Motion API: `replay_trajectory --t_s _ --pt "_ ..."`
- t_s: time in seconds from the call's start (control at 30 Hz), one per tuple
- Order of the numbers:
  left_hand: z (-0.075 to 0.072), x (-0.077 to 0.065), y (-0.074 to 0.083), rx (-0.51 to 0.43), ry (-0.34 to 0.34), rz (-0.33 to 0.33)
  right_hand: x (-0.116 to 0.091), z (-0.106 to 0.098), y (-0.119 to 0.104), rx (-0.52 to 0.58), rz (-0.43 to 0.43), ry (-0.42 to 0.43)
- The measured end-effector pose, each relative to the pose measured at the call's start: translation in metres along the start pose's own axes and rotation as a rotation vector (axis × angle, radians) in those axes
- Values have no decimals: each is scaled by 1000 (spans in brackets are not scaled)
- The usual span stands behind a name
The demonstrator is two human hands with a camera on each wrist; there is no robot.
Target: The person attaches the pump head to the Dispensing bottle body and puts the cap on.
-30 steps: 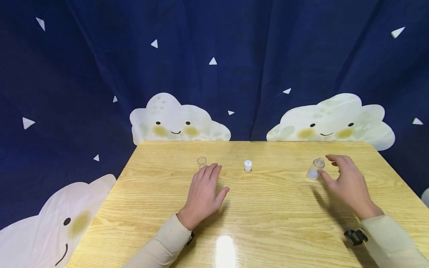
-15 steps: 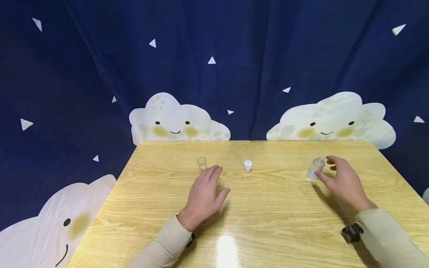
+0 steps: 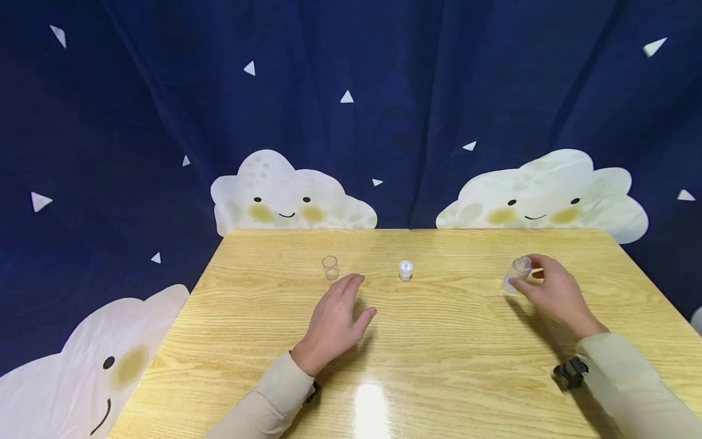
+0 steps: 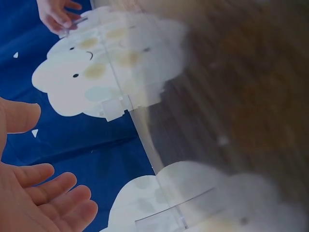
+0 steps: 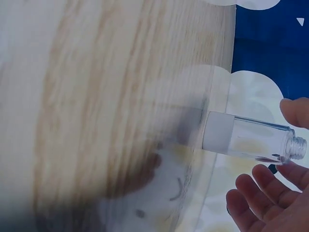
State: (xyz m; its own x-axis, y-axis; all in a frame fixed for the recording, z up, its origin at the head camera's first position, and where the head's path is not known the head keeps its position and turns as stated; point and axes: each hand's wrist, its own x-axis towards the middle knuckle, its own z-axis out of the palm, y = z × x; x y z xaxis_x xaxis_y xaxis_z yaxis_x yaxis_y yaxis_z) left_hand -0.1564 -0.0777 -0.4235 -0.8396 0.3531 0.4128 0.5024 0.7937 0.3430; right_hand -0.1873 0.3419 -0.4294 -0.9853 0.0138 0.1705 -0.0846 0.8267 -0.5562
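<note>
Head view: wooden surface (image 3: 439,378) in front of a dark blue curtain (image 3: 384,67) with white triangles and smiling clouds (image 3: 543,189). Hands well apart. Clear bottle (image 3: 518,272) with whitish lower part stands near the far right corner of the surface. Right hand (image 3: 556,299) is at it, thumb in front, other fingers behind; firm grip or not, cannot tell. Left hand (image 3: 334,320) holds nothing, fingers extended, thumb spread, left of the surface's middle. Clear cup (image 3: 331,268) just beyond its fingertips, toward the far edge. Small white cup (image 3: 405,270) between clear cup and bottle, also nearer the far edge. Pale sleeves on both arms, black device (image 3: 571,373) at right wrist.

Left wrist view: left palm and fingers spread, nothing in them. Part of clear cup at bottom of view; right hand at top, its contact too small to tell. Glossy surface mirrors the clouds.

Right wrist view: bottle's threaded neck lies between thumb and fingers, which sit on opposite sides, loosely bent. White section at its base end.
</note>
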Motion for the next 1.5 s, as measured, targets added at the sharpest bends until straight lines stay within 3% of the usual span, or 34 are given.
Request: replay_trajectory --t_s 0.57,0.73,1.5 --pt "5 -1 1 9 6 29 2 4 10 4 20 -23" --pt "4 -1 1 9 2 30 5 2 13 5 -11 -19" --pt "-2 -2 3 3 2 26 7 4 7 -2 0 -45"
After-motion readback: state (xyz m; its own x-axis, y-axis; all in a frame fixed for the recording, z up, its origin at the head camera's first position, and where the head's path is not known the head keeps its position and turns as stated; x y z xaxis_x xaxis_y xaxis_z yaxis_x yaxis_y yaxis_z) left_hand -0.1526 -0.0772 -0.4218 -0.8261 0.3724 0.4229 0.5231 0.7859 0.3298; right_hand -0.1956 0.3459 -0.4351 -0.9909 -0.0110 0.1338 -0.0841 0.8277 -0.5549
